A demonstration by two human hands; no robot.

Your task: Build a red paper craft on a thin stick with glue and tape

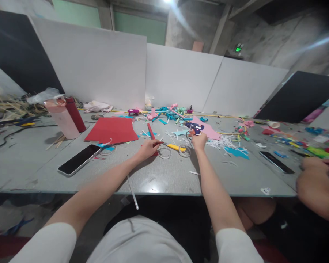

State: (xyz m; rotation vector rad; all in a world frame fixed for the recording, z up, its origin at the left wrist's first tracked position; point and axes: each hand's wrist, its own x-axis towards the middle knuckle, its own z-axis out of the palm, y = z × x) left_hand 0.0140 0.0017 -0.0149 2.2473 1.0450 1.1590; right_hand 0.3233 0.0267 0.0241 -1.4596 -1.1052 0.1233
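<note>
My left hand point(150, 147) is closed, its fingertips pinching a thin red paper strip point(160, 143). Just beyond it lies a longer red paper piece point(150, 130). In my right hand point(200, 141) is a dark blue hot glue gun point(195, 127), its nozzle turned to the left. On the table between the hands is a yellow utility knife point(177, 147). One pale ring point(165, 153) sits beside my left hand, and another ring point(184, 151) is close to my right wrist.
Red paper sheets point(112, 129), a phone point(79, 159) and a pink bottle point(62, 118) are on the left. White paper shreds point(224, 141) and blue paper point(237, 152) lie right. White boards point(181, 76) stand behind. A co-worker's arm point(316, 182) rests at far right near another phone point(276, 162).
</note>
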